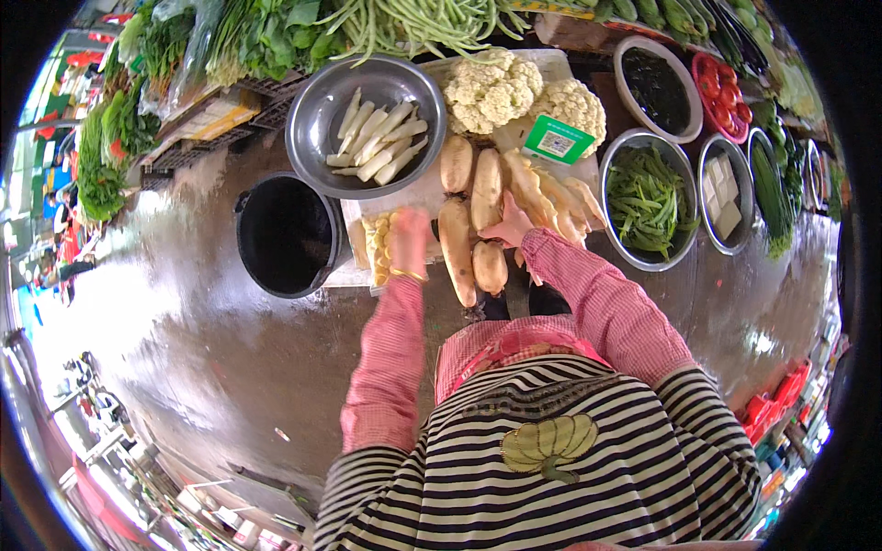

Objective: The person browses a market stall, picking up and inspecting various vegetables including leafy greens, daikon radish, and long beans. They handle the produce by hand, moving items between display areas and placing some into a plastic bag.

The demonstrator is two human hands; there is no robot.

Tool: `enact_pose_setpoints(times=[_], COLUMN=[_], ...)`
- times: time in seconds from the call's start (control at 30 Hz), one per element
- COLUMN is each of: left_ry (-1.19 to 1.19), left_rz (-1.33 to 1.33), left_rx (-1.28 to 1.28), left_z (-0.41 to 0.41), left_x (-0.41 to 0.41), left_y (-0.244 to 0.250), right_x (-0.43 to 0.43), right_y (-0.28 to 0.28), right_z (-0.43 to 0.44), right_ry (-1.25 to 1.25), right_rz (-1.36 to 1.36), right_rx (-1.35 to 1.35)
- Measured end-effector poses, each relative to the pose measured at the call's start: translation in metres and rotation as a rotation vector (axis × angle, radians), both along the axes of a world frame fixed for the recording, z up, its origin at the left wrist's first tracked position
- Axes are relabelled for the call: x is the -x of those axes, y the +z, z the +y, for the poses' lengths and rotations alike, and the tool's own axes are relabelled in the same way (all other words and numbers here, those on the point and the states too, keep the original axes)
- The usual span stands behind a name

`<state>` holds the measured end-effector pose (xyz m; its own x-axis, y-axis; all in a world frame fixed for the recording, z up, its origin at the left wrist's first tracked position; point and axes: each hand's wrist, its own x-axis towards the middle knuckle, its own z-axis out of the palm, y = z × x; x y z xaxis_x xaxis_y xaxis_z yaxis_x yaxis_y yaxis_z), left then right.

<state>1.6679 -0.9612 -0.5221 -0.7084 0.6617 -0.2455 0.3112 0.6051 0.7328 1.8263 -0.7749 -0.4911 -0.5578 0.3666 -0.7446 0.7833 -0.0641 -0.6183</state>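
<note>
My left hand (410,241), blurred, is over the right side of a clear plastic bag of yellow, rounded pieces (378,248); whether it grips anything is unclear. Fingers of my right hand (511,224) wrap the lower end of a lotus root (487,186). A short lotus root (490,268) lies just below that hand, and a longer lotus root (455,241) to its left. Another lotus root (456,164) sits at upper left of the group. Pale yellow, layered vegetables (541,189), perhaps bamboo shoots, lie right of the right hand.
Beyond the hands stand a steel bowl (303,131) of peeled white stems and two cauliflowers (490,89). A green card (557,140) bears a printed code. Left is a black bucket (286,234). Rightward are a bowl of green pods (644,200) and a bowl of tofu (721,193).
</note>
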Motion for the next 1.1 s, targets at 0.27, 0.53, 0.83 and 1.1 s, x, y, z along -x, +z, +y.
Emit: enact_pose_setpoints(times=[0.27,0.53,0.83,1.1], left_ry=[0.264,0.218,-0.242,-0.385], left_rz=[-0.086,-0.034,0.315,0.467], left_rx=[-0.049,0.34,-0.006,0.275], left_z=[0.016,0.0,0.061,0.246], left_x=[-0.076,-0.063,-0.04,0.016], left_y=[-0.006,0.006,0.084,0.098], right_x=[0.001,0.019,-0.039,0.001], right_y=[-0.023,-0.031,0.092,0.049], right_z=[-0.014,-0.032,0.155,0.265], right_ry=[-0.101,0.208,0.069,0.305], right_rz=[0.159,0.131,0.269,-0.048], right_rx=[0.045,-0.263,-0.555,-0.769])
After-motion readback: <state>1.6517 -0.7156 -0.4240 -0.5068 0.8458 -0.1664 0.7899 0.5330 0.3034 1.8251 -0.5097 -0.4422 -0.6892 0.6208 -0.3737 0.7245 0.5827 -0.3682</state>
